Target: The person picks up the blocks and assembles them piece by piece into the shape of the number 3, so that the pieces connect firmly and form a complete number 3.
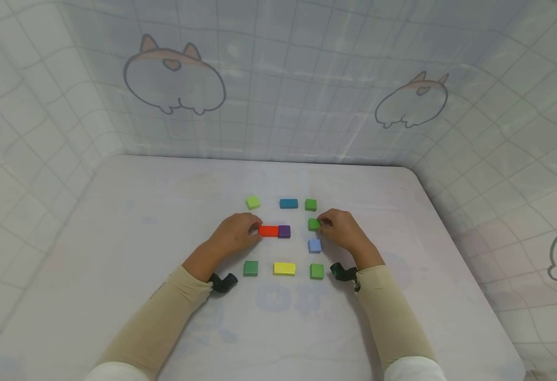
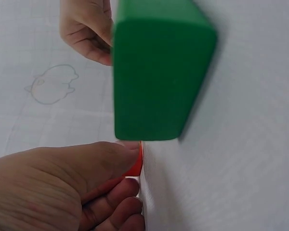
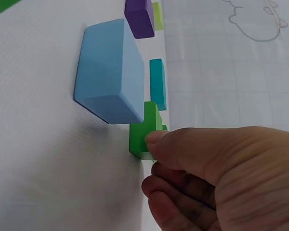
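A red block (image 1: 268,231) lies end to end with a purple block (image 1: 284,232) on the table. My left hand (image 1: 235,233) pinches the red block's left end between thumb and fingers; the left wrist view shows only a bit of it past the thumb. On the right, my right hand (image 1: 342,228) pinches a green block (image 1: 313,225) at its right side, and the right wrist view shows the thumb (image 3: 183,149) against it. A light blue block (image 1: 314,246) sits just nearer than that green block, apart from it.
Farther back stand a lime block (image 1: 253,202), a blue block (image 1: 289,203) and another green block (image 1: 310,205). Nearer lie a darker green block (image 1: 250,268), a yellow block (image 1: 284,269) and a green block (image 1: 317,271). A patterned cloth wall (image 1: 278,106) rises behind the white table (image 1: 164,185).
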`<action>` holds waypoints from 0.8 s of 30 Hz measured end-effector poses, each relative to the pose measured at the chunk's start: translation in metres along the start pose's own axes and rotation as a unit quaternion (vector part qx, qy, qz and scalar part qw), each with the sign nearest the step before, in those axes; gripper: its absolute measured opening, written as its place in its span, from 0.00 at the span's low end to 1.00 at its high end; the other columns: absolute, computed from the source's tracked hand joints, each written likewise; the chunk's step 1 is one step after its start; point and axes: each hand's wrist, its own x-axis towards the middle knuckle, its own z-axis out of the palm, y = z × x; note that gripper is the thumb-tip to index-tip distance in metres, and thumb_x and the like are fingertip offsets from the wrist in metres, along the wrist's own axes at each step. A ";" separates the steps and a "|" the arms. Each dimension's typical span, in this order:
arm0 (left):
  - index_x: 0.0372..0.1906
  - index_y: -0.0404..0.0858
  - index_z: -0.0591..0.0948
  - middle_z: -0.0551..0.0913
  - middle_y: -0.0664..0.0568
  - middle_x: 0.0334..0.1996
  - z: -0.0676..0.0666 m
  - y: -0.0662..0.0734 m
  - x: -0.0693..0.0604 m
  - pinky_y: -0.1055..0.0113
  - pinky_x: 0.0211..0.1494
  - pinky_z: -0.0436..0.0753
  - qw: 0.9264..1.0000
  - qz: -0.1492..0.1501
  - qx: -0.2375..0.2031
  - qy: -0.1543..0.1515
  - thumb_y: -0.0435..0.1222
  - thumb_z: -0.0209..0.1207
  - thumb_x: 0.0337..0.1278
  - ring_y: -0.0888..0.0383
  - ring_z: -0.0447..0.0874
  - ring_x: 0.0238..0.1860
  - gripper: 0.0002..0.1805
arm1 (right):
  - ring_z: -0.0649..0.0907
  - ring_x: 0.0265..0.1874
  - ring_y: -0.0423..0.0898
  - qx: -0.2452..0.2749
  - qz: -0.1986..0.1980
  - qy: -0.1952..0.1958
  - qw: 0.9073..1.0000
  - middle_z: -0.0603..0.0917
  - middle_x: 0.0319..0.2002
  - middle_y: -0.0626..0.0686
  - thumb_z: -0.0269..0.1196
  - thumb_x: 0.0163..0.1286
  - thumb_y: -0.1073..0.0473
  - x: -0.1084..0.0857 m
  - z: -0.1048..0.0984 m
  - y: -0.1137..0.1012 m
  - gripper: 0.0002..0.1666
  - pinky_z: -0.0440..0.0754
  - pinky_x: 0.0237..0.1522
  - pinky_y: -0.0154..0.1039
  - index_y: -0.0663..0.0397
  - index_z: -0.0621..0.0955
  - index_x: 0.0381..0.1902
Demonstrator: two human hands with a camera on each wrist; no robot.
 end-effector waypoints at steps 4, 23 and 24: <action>0.58 0.42 0.82 0.83 0.54 0.49 0.000 0.000 0.001 0.57 0.59 0.81 1.000 0.001 0.000 -0.003 0.42 0.68 0.59 0.55 0.77 0.48 0.23 | 0.82 0.49 0.49 0.000 0.001 -0.002 1.000 0.85 0.51 0.53 0.67 0.66 0.60 0.001 0.000 -0.002 0.18 0.81 0.56 0.47 0.57 0.84 0.53; 0.58 0.42 0.81 0.83 0.53 0.49 -0.003 0.000 0.001 0.56 0.59 0.81 1.000 -0.007 -0.006 -0.010 0.43 0.68 0.58 0.55 0.77 0.49 0.23 | 0.81 0.46 0.47 -0.007 0.002 -0.022 1.000 0.85 0.48 0.51 0.68 0.66 0.59 0.011 0.002 -0.012 0.17 0.82 0.54 0.45 0.55 0.85 0.52; 0.59 0.42 0.81 0.83 0.53 0.49 -0.003 0.000 0.002 0.56 0.59 0.81 1.000 -0.006 -0.006 -0.011 0.43 0.68 0.58 0.54 0.77 0.49 0.23 | 0.81 0.46 0.47 -0.008 0.002 -0.022 1.000 0.85 0.47 0.51 0.68 0.66 0.59 0.012 0.002 -0.012 0.17 0.82 0.53 0.45 0.55 0.85 0.52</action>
